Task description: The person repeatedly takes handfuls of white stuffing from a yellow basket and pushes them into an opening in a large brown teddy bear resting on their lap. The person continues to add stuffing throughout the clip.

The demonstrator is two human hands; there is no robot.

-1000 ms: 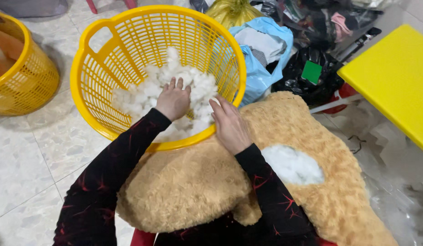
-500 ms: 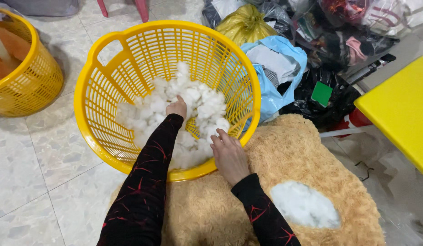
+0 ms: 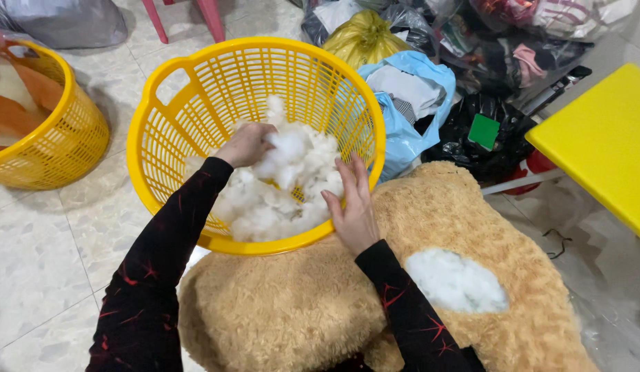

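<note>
A person looks down at their own two hands, in black sleeves with red marks, working over a round yellow slatted basket (image 3: 196, 89) that rests tilted on a white tiled floor (image 3: 37, 262). The basket holds a heap of white stuffing fibre (image 3: 278, 193).

The left hand (image 3: 245, 145) is buried in the top of the heap, fingers (image 3: 265, 138) clenched around a tuft of the fibre. The right hand (image 3: 353, 207) lies flat against the near right side of the heap, by the basket rim, fingers (image 3: 347, 172) spread and released, steadying rather than holding.

Just below the basket, touching its rim, lies a large tan plush toy skin (image 3: 292, 310), with a white fluffy patch (image 3: 454, 281) showing on its surface near the right forearm.

To gather the fibre well, a full loose handful probably works best, with the flat hand keeping the rest from spilling over the rim.

A second yellow basket (image 3: 65, 151) stands to the left. Filled plastic bags (image 3: 402, 103) and a yellow bench (image 3: 602, 145) are on the right.
</note>
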